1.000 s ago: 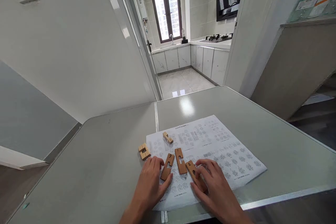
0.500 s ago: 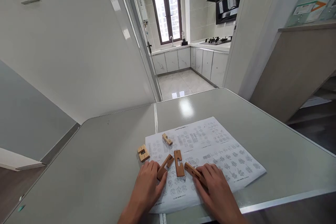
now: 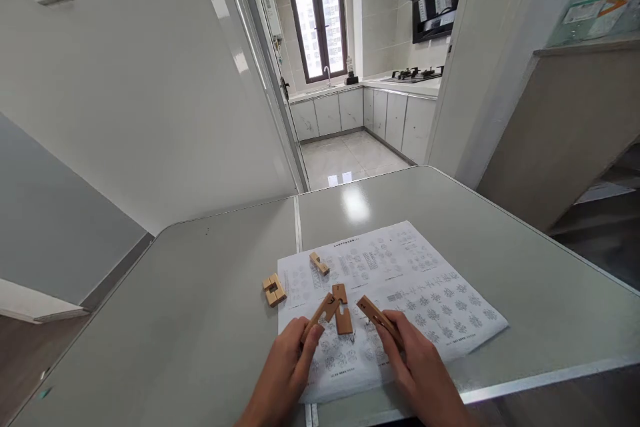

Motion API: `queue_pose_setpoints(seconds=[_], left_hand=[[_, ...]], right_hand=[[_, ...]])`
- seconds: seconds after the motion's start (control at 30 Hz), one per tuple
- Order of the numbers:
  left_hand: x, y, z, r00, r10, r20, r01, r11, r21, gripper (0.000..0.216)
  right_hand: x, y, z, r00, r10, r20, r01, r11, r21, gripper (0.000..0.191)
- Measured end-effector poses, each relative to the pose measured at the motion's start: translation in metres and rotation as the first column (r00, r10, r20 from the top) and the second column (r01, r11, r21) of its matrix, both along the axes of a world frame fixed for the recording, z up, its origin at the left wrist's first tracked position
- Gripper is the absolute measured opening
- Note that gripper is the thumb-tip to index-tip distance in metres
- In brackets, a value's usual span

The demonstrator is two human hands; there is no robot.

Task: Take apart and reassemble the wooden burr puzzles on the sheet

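Between the thumb and fingers of my left hand (image 3: 290,360) is a notched brown wooden puzzle piece marked 3 (image 3: 323,312). Its far end overlaps the view of another brown puzzle piece, marked 1 (image 3: 343,321), which lies on the printed sheet (image 3: 450,303). My right hand (image 3: 417,360) grips a brown puzzle piece marked 2 (image 3: 373,311), its numbered end pointing away to the left. Farther up the sheet lies a small light wooden notched piece (image 3: 319,263). Just off the sheet's left edge is a joined light wooden block (image 3: 274,289) with a square hole.
The sheet of printed diagrams lies on a grey-green table (image 3: 200,320) with a pale seam. A wall (image 3: 150,80) rises beyond the table's left side. At right is a wooden ledge (image 3: 585,50) with plastic bottles on it.
Both hands have raised their puzzle pieces slightly off the sheet. The left piece has shifted right, partly covering piece 1. The view has moved a little.
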State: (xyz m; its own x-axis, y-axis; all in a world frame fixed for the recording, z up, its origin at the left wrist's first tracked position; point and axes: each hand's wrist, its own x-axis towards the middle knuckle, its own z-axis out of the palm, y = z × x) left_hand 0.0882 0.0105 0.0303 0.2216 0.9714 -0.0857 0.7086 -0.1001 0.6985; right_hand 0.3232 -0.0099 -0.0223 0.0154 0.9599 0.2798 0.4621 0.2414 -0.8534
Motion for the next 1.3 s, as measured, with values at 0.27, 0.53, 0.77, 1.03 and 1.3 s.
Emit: queue_pose_setpoints(seconds=[0.27,0.53,0.77,1.03,1.3], left_hand=[[0.015,-0.017,-0.010,0.964,-0.029,0.264,0.063,0.990,-0.124,0.048],[0.015,-0.019,-0.018,0.957,-0.024,0.290,0.059,0.992,-0.113,0.048],[0.017,-0.021,-0.021,0.966,-0.040,0.254,0.061,0.995,-0.076,0.046],[0.018,-0.022,-0.022,0.969,-0.029,0.245,0.052,0.995,-0.086,0.046],[0.019,-0.023,-0.022,0.973,-0.020,0.229,0.041,0.995,-0.088,0.045]], right_hand=[[-0.022,0.002,0.013,0.976,0.115,-0.185,-0.124,0.992,-0.038,0.028],[-0.027,-0.002,0.004,0.967,0.159,-0.197,-0.170,0.985,-0.038,0.032],[-0.027,-0.002,0.003,0.967,0.198,-0.158,-0.207,0.978,-0.037,0.039],[-0.026,-0.003,0.008,0.960,0.217,-0.179,-0.230,0.972,-0.054,0.043],[-0.025,-0.004,0.005,0.958,0.228,-0.171,-0.243,0.968,-0.067,0.044]])
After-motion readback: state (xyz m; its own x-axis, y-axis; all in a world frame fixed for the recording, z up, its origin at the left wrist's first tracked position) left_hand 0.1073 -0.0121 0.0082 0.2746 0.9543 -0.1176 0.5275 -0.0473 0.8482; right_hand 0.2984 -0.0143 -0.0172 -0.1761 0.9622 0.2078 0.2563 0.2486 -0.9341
